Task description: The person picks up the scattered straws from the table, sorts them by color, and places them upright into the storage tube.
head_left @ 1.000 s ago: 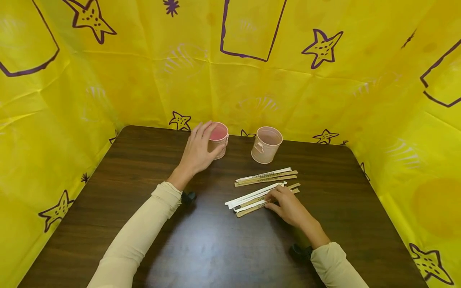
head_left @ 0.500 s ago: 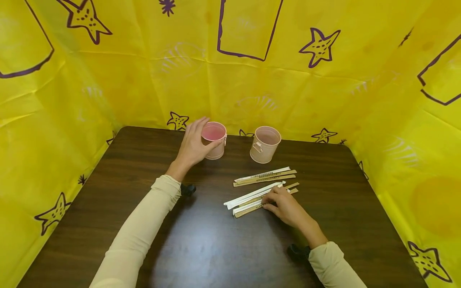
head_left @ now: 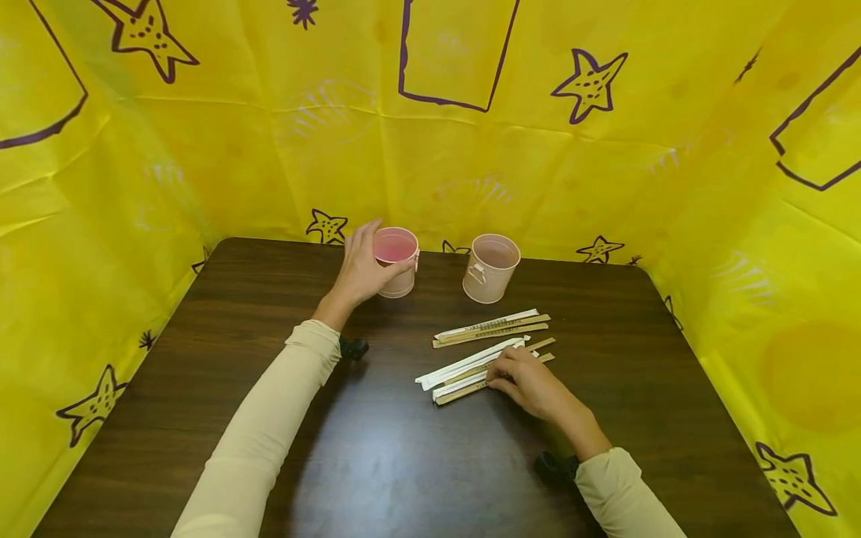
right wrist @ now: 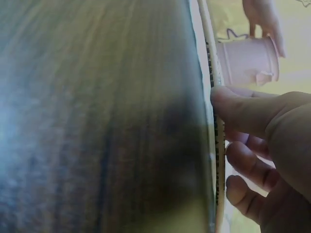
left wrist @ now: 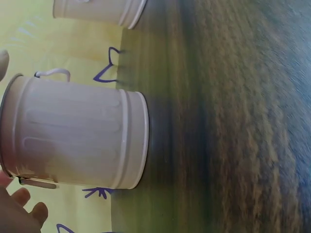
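In the head view my left hand (head_left: 362, 267) is spread around the rim of the left pale pink bucket (head_left: 400, 282), thumb in front and fingers at its far left side. The bucket stands upright on the table, its inside a stronger pink. The left wrist view shows the fingertips (left wrist: 39, 212) beside the handle, apart from the wall. My right hand (head_left: 531, 382) pinches wrapped straws (head_left: 464, 394) at the near side of the lower bunch. Its thumb (right wrist: 243, 110) presses the printed wrapper in the right wrist view. Which straws the fingers hold is partly hidden.
A second pale pink bucket (head_left: 489, 282) stands upright to the right of the first. Between it and the right hand lies another bunch of wrapped straws (head_left: 491, 329), white and brown. A yellow cloth (head_left: 323, 164) with starfish drawings surrounds the dark wooden table (head_left: 377, 448).
My left hand has shifted slightly left, its fingers leaving the bucket's rim more uncovered. The right hand stays at the lower straws. The head view has turned slightly.
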The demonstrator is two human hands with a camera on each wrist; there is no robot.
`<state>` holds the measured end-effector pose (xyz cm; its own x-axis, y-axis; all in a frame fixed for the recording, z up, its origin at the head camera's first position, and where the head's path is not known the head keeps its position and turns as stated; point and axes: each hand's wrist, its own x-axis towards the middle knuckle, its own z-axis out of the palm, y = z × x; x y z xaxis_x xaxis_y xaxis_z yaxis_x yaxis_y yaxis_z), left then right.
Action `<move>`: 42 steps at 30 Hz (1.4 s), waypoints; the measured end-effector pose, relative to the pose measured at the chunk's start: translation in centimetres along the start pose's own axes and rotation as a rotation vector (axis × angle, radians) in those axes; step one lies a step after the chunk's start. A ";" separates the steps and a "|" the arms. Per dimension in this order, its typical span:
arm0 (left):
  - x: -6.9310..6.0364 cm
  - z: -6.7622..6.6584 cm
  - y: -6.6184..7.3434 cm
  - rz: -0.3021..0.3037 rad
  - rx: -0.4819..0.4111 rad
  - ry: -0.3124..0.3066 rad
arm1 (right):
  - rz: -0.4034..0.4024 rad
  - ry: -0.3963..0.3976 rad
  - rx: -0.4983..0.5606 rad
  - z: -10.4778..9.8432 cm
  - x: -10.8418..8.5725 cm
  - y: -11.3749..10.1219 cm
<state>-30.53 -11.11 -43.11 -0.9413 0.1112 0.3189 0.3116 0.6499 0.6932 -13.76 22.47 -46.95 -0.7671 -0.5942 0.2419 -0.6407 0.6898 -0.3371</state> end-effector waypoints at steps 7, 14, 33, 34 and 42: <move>0.5 0.4 -0.1 -0.071 -0.043 -0.036 | 0.018 0.019 0.027 -0.7 0.4 -0.5; 1.0 0.5 0.1 -0.130 -0.088 -0.044 | 0.038 0.011 0.068 -1.3 0.8 -1.3; 1.5 1.5 -0.1 -0.234 -0.336 -0.056 | 0.053 0.078 0.163 -2.8 2.9 -2.4; 1.5 1.5 -0.1 -0.231 -0.344 -0.055 | 0.041 0.082 0.158 -2.9 3.1 -2.5; 1.6 1.6 -0.3 -0.217 -0.381 -0.047 | -0.068 0.165 0.181 -4.4 5.3 -3.1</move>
<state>-32.36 -9.97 -43.85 -0.9923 0.0425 0.1164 0.1239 0.3396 0.9324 -15.99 18.98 -40.64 -0.7269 -0.5509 0.4100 -0.6861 0.5561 -0.4690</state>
